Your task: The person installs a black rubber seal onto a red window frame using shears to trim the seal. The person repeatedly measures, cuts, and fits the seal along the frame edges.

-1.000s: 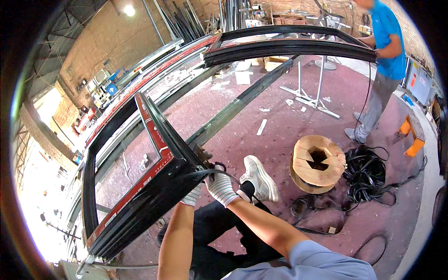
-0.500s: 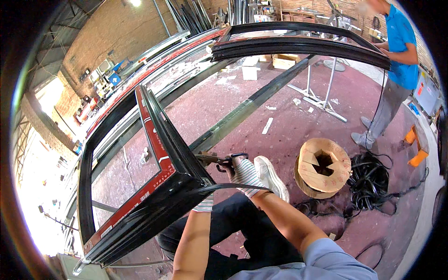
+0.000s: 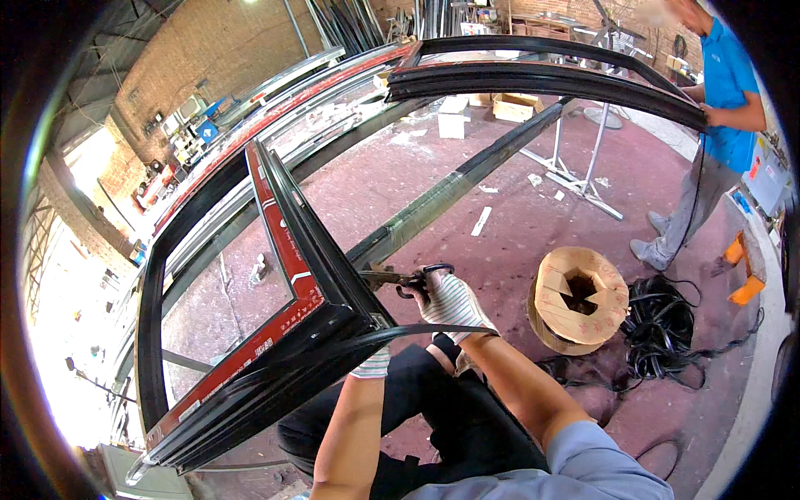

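A black window frame [image 3: 329,250] with red protective film lies in front of me, its near corner close to my hands. My right hand [image 3: 450,302], in a striped white glove, grips a pair of scissors [image 3: 421,275] by the black handles. Their blades reach to the frame's outer side just past the corner. A black rubber strip [image 3: 433,328] runs along the near side of the frame, leaves it at the corner and passes over my right wrist. My left hand [image 3: 372,365], gloved alike, is under the corner; its fingers are hidden behind the frame.
A cardboard-sided spool [image 3: 583,296] stands on the red floor at the right, beside a heap of black strip [image 3: 662,325]. Another person [image 3: 725,100] in a blue shirt handles a second black frame [image 3: 542,82] at the far right. A long dark beam [image 3: 458,179] crosses under the frames.
The view has shifted slightly, so the scene sits a little further right. My white shoe beside the right hand has drawn back out of sight. The scissors stay at the corner.
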`<state>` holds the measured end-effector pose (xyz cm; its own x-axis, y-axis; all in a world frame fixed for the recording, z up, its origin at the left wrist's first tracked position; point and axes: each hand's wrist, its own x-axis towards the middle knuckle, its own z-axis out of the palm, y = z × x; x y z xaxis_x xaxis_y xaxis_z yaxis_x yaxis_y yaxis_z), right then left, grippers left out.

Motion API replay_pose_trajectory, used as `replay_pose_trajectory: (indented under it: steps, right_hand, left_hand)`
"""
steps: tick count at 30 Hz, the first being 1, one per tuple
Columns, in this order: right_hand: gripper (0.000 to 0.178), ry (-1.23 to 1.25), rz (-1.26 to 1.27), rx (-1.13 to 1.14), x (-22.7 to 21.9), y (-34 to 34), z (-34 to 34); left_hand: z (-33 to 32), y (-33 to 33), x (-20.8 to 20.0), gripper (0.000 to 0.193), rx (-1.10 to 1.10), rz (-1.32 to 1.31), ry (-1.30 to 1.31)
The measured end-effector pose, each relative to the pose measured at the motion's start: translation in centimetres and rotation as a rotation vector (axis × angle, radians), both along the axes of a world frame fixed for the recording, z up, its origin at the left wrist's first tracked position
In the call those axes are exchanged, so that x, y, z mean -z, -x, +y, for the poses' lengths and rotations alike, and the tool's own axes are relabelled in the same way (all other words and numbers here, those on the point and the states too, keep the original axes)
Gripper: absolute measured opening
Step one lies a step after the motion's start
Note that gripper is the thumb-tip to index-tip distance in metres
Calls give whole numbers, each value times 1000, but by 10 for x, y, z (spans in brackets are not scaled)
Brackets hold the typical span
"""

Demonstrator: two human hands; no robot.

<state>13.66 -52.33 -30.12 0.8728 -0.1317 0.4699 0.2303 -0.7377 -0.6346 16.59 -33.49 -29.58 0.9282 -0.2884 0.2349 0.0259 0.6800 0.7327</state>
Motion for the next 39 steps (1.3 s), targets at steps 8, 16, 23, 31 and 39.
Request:
replay_pose_trajectory:
  steps: [8,16,23,31,39]
  right_hand:
    - [20,-12,51,22,-8,3,0]
    - [29,-94,52,84,-38,12,9]
    - [26,299,-300,88,-29,-12,-43]
    - [28,570,-80,140,-50,-6,-112]
    - [36,11,304,459,13,77,-103]
  left_hand:
    - [-2,-6,0,36,21,-17,20]
    - [-3,-5,-7,35,13,-27,14]
    - [-11,-7,0,34,14,-14,29]
    - [-15,-10,-8,33,5,-48,33]
    - [-22,-14,-13,33,34,-71,79]
